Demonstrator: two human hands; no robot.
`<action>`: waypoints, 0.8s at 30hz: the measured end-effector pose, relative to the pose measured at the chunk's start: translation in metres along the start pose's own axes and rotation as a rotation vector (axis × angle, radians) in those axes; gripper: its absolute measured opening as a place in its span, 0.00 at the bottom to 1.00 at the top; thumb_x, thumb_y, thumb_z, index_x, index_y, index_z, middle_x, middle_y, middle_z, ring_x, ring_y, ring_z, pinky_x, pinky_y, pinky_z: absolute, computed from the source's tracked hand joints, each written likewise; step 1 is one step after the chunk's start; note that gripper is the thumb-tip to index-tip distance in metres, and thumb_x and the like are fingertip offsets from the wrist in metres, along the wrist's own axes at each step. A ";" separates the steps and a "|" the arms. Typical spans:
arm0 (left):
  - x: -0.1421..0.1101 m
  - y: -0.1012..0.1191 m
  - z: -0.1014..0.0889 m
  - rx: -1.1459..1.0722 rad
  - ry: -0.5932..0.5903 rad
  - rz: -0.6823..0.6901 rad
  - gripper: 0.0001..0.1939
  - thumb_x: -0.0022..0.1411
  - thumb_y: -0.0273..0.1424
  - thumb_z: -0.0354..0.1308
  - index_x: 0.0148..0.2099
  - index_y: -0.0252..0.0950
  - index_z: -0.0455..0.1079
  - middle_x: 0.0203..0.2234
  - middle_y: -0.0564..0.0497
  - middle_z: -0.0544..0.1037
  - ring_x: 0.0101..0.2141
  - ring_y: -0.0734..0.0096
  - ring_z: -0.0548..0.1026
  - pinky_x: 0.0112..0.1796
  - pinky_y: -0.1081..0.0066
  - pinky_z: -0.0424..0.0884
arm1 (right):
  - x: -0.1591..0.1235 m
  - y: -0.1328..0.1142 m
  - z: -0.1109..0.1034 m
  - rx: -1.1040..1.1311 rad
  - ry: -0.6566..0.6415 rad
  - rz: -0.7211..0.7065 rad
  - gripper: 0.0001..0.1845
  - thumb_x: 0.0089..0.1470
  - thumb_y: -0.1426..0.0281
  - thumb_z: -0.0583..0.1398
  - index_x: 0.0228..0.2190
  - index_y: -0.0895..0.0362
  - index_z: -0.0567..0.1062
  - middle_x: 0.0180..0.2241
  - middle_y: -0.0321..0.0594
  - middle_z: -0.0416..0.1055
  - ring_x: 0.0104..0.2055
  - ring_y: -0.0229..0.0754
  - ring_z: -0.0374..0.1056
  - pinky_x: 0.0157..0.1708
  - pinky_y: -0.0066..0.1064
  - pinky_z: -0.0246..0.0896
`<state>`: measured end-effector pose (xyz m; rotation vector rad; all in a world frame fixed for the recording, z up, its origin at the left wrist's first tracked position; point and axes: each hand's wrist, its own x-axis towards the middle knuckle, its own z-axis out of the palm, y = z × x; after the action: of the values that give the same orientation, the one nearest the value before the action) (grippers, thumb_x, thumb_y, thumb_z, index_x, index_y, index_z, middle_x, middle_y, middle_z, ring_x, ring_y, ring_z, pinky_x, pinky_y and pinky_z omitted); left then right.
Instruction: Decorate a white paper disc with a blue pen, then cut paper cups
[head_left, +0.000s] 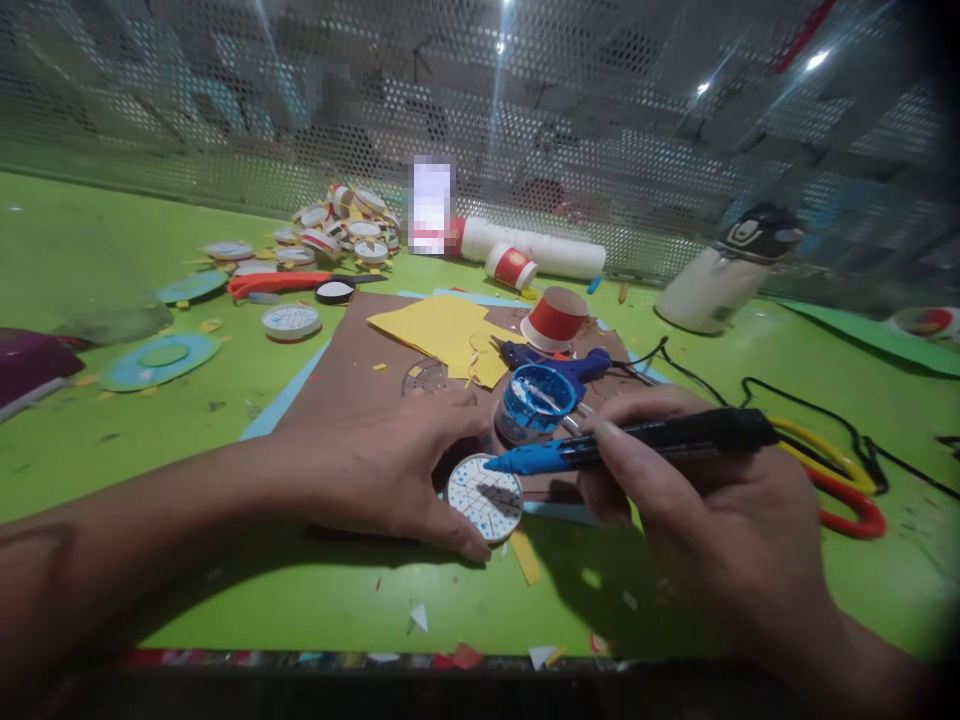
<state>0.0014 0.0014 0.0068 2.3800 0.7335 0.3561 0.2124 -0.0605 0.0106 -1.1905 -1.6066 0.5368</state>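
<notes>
My left hand (390, 465) rests on the green table, thumb and fingers pinching a small round white disc (484, 497) marked with blue dots and lines. My right hand (705, 510) is closed around a pen-like tool (637, 442) with a black body and blue tip; the tip touches the disc's upper edge. Just behind the disc stands an open round pot of blue paint (534, 400). A blue glue gun (559, 365) lies behind the pot.
Brown card (352, 370) with yellow paper (442, 330) lies mid-table. Red-and-white paper cups (555, 318), a roll (540, 250), several finished discs (337, 230), orange-handled scissors (281, 283), blue rings (159, 360) and a white bottle (712, 285) stand around. Black cable (817, 415) and red-yellow loops (847, 490) lie right. Mesh wall behind.
</notes>
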 end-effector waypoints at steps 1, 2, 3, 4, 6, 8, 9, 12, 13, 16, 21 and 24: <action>0.000 0.000 0.000 0.001 0.001 0.014 0.22 0.50 0.41 0.69 0.45 0.42 0.69 0.41 0.56 0.73 0.41 0.65 0.71 0.40 0.70 0.66 | 0.000 0.000 0.001 0.025 -0.005 -0.008 0.03 0.55 0.67 0.63 0.30 0.52 0.74 0.18 0.31 0.68 0.22 0.37 0.67 0.28 0.32 0.64; 0.001 0.000 0.000 0.001 0.003 0.023 0.22 0.50 0.41 0.69 0.46 0.42 0.69 0.41 0.56 0.73 0.42 0.65 0.71 0.41 0.70 0.66 | 0.000 0.000 0.001 0.065 -0.015 -0.004 0.03 0.55 0.67 0.62 0.30 0.51 0.74 0.18 0.30 0.69 0.21 0.36 0.66 0.25 0.31 0.63; 0.001 0.000 0.000 -0.002 0.009 0.029 0.23 0.49 0.41 0.70 0.46 0.42 0.69 0.41 0.56 0.73 0.42 0.65 0.70 0.41 0.70 0.66 | 0.000 -0.001 0.002 0.102 -0.034 0.004 0.03 0.56 0.68 0.62 0.30 0.52 0.73 0.18 0.30 0.69 0.20 0.36 0.66 0.23 0.29 0.63; 0.001 0.000 0.000 -0.007 0.012 0.033 0.23 0.49 0.40 0.70 0.46 0.42 0.69 0.41 0.56 0.73 0.42 0.66 0.70 0.41 0.71 0.65 | 0.001 0.000 0.002 0.128 -0.054 0.008 0.03 0.56 0.69 0.62 0.30 0.52 0.73 0.19 0.30 0.69 0.19 0.35 0.66 0.21 0.28 0.62; 0.001 0.000 0.000 -0.011 0.019 0.043 0.22 0.48 0.39 0.71 0.43 0.41 0.68 0.41 0.56 0.73 0.41 0.66 0.70 0.42 0.71 0.65 | 0.002 0.000 0.003 0.134 -0.095 -0.006 0.02 0.56 0.71 0.61 0.30 0.53 0.73 0.19 0.30 0.69 0.20 0.34 0.65 0.21 0.26 0.62; 0.001 0.000 0.000 -0.012 0.025 0.047 0.21 0.48 0.39 0.71 0.42 0.41 0.68 0.40 0.57 0.73 0.40 0.67 0.71 0.42 0.71 0.65 | 0.004 0.002 0.003 0.095 -0.119 -0.035 0.03 0.56 0.72 0.60 0.31 0.53 0.73 0.18 0.29 0.67 0.21 0.34 0.65 0.24 0.26 0.63; 0.001 0.000 0.000 -0.014 0.024 0.048 0.21 0.48 0.39 0.71 0.42 0.41 0.68 0.40 0.57 0.73 0.40 0.67 0.71 0.42 0.71 0.65 | 0.004 0.002 0.004 0.083 -0.124 -0.045 0.03 0.56 0.73 0.60 0.31 0.53 0.73 0.17 0.28 0.66 0.21 0.34 0.64 0.25 0.27 0.63; 0.000 -0.002 0.001 -0.003 0.017 0.025 0.23 0.48 0.41 0.70 0.45 0.42 0.69 0.41 0.56 0.73 0.40 0.66 0.71 0.41 0.70 0.65 | 0.004 0.005 0.005 0.115 -0.153 -0.017 0.02 0.57 0.72 0.60 0.31 0.53 0.72 0.18 0.27 0.64 0.20 0.33 0.62 0.23 0.26 0.61; 0.000 -0.003 0.001 0.004 0.017 0.019 0.24 0.48 0.42 0.70 0.46 0.42 0.69 0.41 0.56 0.73 0.41 0.65 0.70 0.42 0.70 0.65 | 0.004 0.006 0.006 0.136 -0.167 -0.004 0.03 0.57 0.72 0.61 0.31 0.53 0.72 0.18 0.27 0.64 0.19 0.32 0.61 0.21 0.25 0.60; 0.000 -0.005 0.001 0.022 0.016 0.017 0.27 0.48 0.43 0.70 0.49 0.44 0.68 0.43 0.55 0.73 0.41 0.63 0.70 0.43 0.68 0.64 | 0.002 0.008 0.007 0.160 -0.178 -0.006 0.02 0.57 0.72 0.61 0.31 0.53 0.72 0.19 0.27 0.65 0.19 0.31 0.61 0.19 0.24 0.58; 0.000 -0.004 0.001 0.050 0.019 0.009 0.27 0.48 0.44 0.70 0.48 0.42 0.68 0.43 0.55 0.72 0.42 0.63 0.70 0.44 0.67 0.65 | 0.003 0.007 0.007 0.105 -0.158 -0.049 0.02 0.57 0.72 0.61 0.31 0.54 0.73 0.20 0.28 0.67 0.20 0.31 0.63 0.21 0.23 0.61; 0.000 -0.003 0.000 0.051 0.022 -0.008 0.24 0.48 0.44 0.69 0.44 0.40 0.68 0.43 0.54 0.72 0.42 0.63 0.70 0.44 0.67 0.65 | 0.005 0.005 0.007 0.074 -0.163 -0.050 0.03 0.56 0.73 0.61 0.30 0.55 0.73 0.20 0.28 0.67 0.20 0.31 0.64 0.20 0.22 0.62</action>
<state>0.0002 0.0032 0.0045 2.4240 0.7708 0.3649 0.2080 -0.0526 0.0063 -1.0711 -1.7337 0.6696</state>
